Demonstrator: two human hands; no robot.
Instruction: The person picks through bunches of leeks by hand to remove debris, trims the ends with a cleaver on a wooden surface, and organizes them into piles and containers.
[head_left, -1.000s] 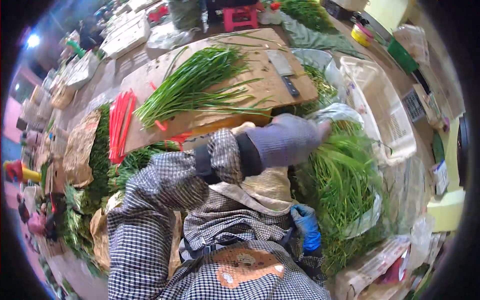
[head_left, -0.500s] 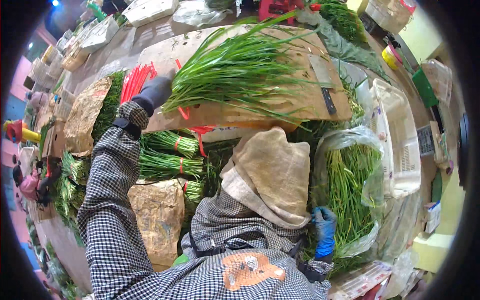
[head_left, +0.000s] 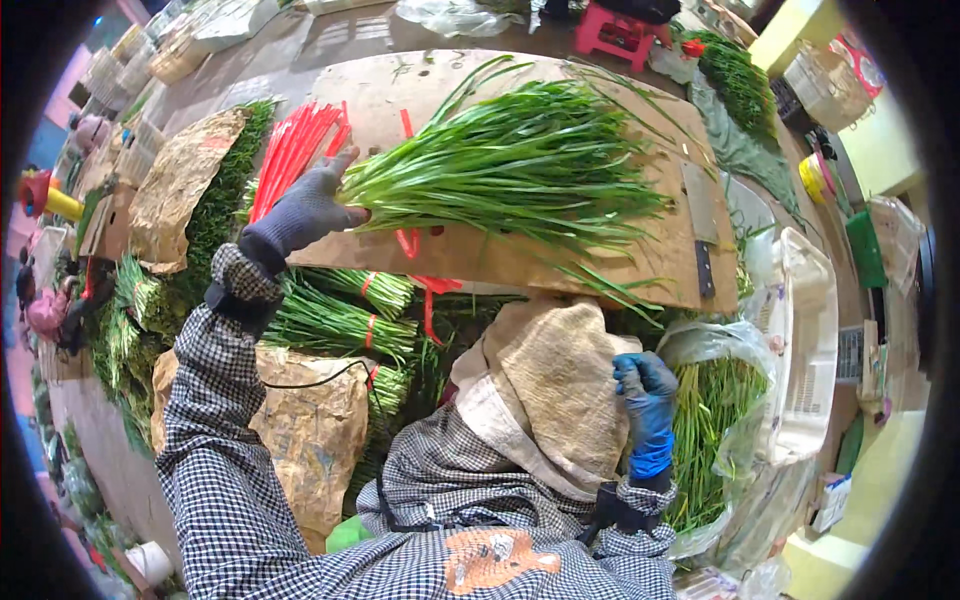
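Cloth of coarse beige fabric (head_left: 575, 385) covers the lap. Beside it is the right hand (head_left: 647, 395), gloved in blue, fingers bent; whether they grip something, I cannot tell. Farther, the left hand (head_left: 308, 208), gloved in grey knit, has thumb and fingers spread apart at the pale ends of a loose bunch of long green leaves (head_left: 520, 155). This bunch lies on a wide brown board (head_left: 360, 95), left of a black-handled knife with rectangular steel blade (head_left: 699, 215). Behind stands a red plastic stool (head_left: 612, 35).

There are 2 gloved hands (head_left: 303, 207), 1 knife (head_left: 702, 222), 1 board (head_left: 470, 260) and 1 stool (head_left: 610, 40).
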